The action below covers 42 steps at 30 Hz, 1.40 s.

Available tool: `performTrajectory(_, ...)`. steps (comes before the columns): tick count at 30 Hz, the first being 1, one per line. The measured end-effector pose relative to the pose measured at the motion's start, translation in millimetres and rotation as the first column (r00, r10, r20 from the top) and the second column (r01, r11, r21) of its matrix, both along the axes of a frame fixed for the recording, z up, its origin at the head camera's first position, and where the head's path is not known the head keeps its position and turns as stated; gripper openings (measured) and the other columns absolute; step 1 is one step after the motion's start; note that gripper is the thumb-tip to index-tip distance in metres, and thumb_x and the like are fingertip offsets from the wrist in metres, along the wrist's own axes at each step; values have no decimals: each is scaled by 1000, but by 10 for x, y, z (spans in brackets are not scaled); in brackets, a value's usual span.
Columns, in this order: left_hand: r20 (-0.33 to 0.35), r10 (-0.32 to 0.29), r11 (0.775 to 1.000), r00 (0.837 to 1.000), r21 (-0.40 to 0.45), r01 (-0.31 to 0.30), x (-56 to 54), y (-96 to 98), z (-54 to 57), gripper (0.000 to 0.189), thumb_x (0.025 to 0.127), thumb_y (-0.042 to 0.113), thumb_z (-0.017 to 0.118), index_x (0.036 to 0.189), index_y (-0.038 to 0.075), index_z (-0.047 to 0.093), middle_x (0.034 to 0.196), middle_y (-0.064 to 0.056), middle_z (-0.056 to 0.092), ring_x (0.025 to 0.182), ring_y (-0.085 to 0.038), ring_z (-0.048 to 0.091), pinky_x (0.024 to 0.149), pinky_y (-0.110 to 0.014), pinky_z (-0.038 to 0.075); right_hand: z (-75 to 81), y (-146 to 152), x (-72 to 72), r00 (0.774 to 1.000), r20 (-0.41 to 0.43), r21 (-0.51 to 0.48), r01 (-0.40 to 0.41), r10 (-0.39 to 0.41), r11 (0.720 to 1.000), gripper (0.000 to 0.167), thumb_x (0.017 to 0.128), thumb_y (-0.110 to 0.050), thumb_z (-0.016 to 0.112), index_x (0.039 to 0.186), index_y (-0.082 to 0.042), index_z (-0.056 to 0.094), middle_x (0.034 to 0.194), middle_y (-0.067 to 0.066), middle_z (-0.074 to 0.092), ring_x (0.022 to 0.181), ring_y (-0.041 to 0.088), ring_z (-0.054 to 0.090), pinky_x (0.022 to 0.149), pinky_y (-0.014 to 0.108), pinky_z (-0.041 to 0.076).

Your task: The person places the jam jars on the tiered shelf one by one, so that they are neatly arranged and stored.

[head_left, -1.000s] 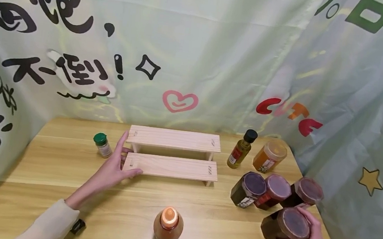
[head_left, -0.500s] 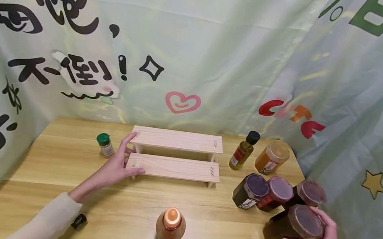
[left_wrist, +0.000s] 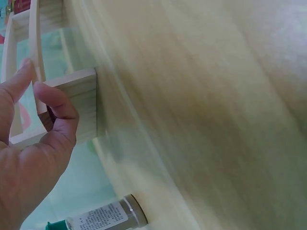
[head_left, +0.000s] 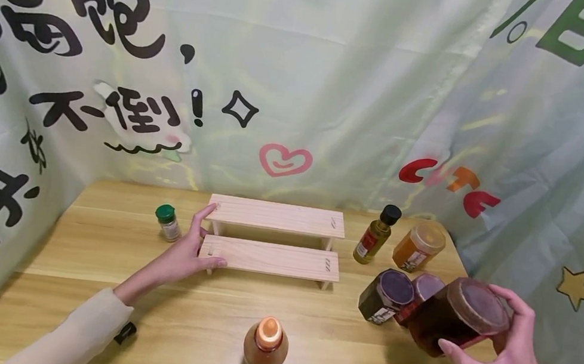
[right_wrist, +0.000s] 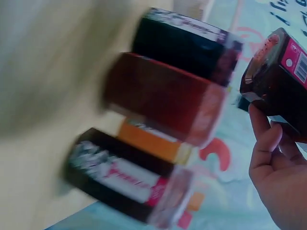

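Right hand [head_left: 511, 354]: grasping a dark jar [head_left: 440, 322], thumb on one side, fingers on the other; jar tilted, clear of the table [head_left: 328, 342]. Left hand [head_left: 188, 259]: clasping the left end of the wooden rack [head_left: 272, 258], thumb on the lower shelf.

Risks (judged): smooth facets could slide out if the grasp is slack; a low sideways swing could clip the red jar [right_wrist: 163, 96] or purple-lidded jar [head_left: 384, 294]; a left-hand tug could skew the rack, apparently light.

Materials: held jar glass-like, many-sided, lid dusky pink. Rack pale, straight-grained wood, two flat stepped planks. Tabletop wood-grained, slightly glossy. Orange-capped bottle [head_left: 265, 352] brown, round-shouldered, near the front.
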<state>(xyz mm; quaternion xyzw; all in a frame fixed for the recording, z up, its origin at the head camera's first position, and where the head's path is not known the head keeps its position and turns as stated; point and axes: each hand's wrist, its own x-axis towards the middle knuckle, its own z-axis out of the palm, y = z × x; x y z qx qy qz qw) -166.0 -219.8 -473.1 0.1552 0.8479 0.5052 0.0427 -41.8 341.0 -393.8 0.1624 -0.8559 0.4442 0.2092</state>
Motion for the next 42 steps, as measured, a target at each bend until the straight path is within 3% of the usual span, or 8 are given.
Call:
performTrajectory(6, -2, -4, 999, 1000, -34, 4, -22, 43, 30, 125, 91, 16, 93, 174, 29, 0, 105, -18, 56, 81, -23, 62, 71, -34, 53, 195, -232, -160, 999, 24, -6, 32, -32, 999, 132, 63, 30, 88, 169, -9, 20, 136, 4, 57, 105, 7, 67, 80, 13, 55)
performTrajectory(14, 25, 3, 999, 1000, -39, -2, 22, 57, 31, 125, 92, 15, 92, 174, 32, 0, 109, -21, 56, 80, -23, 63, 67, -35, 54, 342, -574, -486, 995, 38, -50, -86, 88, 995, 127, 68, 26, 90, 168, -11, 21, 137, 7, 59, 116, 10, 67, 92, 14, 53)
performTrajectory(22, 25, 24, 999, 999, -47, -22, 35, 26, 59, 125, 91, 15, 93, 174, 32, 0, 110, -21, 55, 81, -24, 62, 67, -35, 53, 496, -937, -861, 981, 65, -65, -176, 180, 982, 118, 76, 15, 93, 166, -18, 23, 140, 6, 59, 117, 13, 65, 86, 18, 56)
performTrajectory(27, 23, 26, 999, 999, -40, -25, 55, -10, 48, 125, 91, 15, 93, 174, 33, 0, 110, -21, 56, 81, -24, 63, 67, -36, 54, 580, -1149, -1062, 970, 94, -87, -217, 225, 972, 113, 81, 7, 93, 166, -22, 23, 138, 8, 60, 101, 20, 68, 74, 24, 57)
performTrajectory(31, 7, 23, 999, 1000, -38, -23, 55, -29, 60, 125, 91, 14, 93, 174, 32, 1, 106, -20, 56, 77, -23, 62, 64, -34, 53, 627, -1318, -1216, 965, 104, -66, -233, 239, 970, 111, 83, 0, 95, 165, -24, 24, 134, 11, 63, 91, 24, 69, 70, 27, 58)
performTrajectory(37, -15, -7, 1000, 1000, -14, 7, 49, -5, 67, 125, 90, 12, 93, 174, 28, 2, 102, -19, 55, 76, -23, 62, 62, -33, 52, 631, -1579, -1396, 960, 111, -79, -249, 257, 965, 109, 82, -4, 97, 163, -21, 25, 132, 12, 64, 95, 26, 70, 75, 27, 60)
performTrajectory(42, -22, -8, 1000, 1000, -1, 8, 75, 19, 86, 124, 89, 11, 93, 174, 26, 3, 103, -20, 58, 80, -24, 65, 64, -33, 54, 624, -1848, -1462, 964, 146, -87, -212, 223, 973, 110, 81, -13, 99, 161, -23, 24, 138, 9, 61, 101, 25, 68, 80, 29, 58)
